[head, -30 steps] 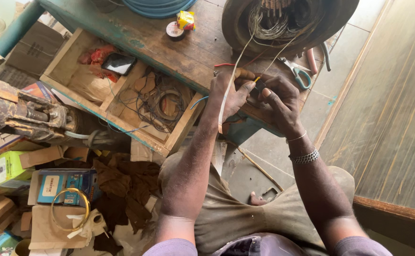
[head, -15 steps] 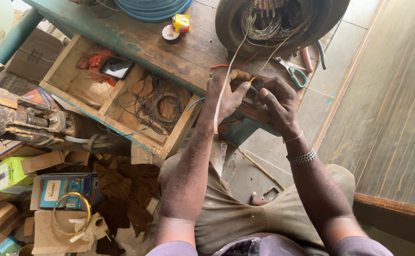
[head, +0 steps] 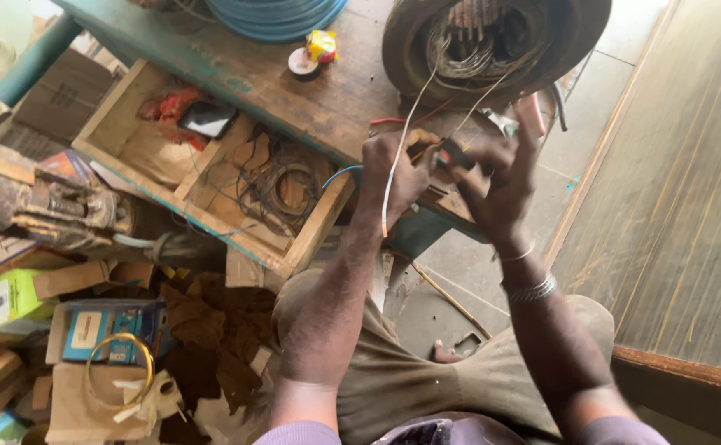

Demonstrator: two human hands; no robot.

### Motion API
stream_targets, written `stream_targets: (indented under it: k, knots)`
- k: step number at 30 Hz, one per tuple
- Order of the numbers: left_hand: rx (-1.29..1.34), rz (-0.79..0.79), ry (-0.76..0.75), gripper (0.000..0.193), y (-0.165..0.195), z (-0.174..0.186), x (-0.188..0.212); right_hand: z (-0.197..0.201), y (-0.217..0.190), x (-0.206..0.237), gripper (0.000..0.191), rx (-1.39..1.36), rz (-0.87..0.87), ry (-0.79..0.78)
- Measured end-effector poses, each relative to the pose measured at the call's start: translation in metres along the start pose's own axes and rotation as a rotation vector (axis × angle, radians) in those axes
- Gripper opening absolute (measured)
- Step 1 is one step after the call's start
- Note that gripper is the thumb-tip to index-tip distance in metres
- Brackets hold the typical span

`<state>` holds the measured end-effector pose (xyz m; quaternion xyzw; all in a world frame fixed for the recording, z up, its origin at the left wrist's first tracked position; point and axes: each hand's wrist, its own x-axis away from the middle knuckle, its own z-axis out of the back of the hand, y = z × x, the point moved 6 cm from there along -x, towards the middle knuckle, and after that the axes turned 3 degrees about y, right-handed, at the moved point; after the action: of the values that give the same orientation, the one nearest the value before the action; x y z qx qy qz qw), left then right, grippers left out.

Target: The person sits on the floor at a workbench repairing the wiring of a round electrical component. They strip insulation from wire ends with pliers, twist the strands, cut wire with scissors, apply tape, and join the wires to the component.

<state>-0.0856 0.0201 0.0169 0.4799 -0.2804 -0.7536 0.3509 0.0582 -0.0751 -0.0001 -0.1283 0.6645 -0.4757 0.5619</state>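
Observation:
My left hand [head: 393, 173] is closed around a thin white wire [head: 416, 107]. The wire runs down from the windings of a round, rusty motor stator [head: 492, 41] on the wooden table [head: 336, 99], and its loose end hangs below my fist. My right hand [head: 496, 177] is just to the right, almost touching the left. Its fingers pinch a small dark tool with a red part [head: 457, 152] against the wire. Scissors [head: 510, 124] lie partly hidden behind my right hand. Both hands hover over the table's near edge.
An open wooden drawer [head: 311, 239] holding tangled wires sticks out to the left. A blue wire coil [head: 278, 12], a tape roll [head: 303, 62] and a small yellow box [head: 322, 45] lie on the table. Cardboard boxes [head: 14, 301] and an old rusty machine part [head: 47, 206] crowd the floor at left. A wooden panel [head: 673, 206] stands at right.
Both hands stay together at the table's edge on the wire. My right hand's fingers have shifted slightly upward, and the view has tilted a little.

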Motion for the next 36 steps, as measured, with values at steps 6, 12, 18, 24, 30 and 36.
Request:
stream_targets:
  k: [6,12,18,24,30,36]
  knots:
    - [-0.013,-0.041,0.102,0.006,0.013,0.009,0.003,-0.02,-0.033,-0.061,0.1,0.356,0.299,-0.216]
    - [-0.037,-0.095,0.081,0.03,0.029,0.008,0.005,-0.031,-0.001,-0.102,0.075,0.583,-0.026,-0.408]
    - [-0.078,-0.117,0.102,0.018,0.03,0.014,0.003,-0.014,0.007,-0.084,0.05,0.473,0.028,-0.06]
    - [-0.04,-0.1,0.082,0.009,0.025,0.018,-0.004,-0.001,0.026,-0.026,0.053,0.217,-0.009,-0.142]
    - [0.079,0.028,0.048,0.007,0.022,0.016,-0.004,-0.001,0.028,0.004,0.047,-0.271,-0.121,-0.129]
    - [0.006,-0.079,0.08,0.009,0.032,0.02,-0.002,-0.003,-0.021,-0.022,0.066,-0.144,0.156,-0.155]
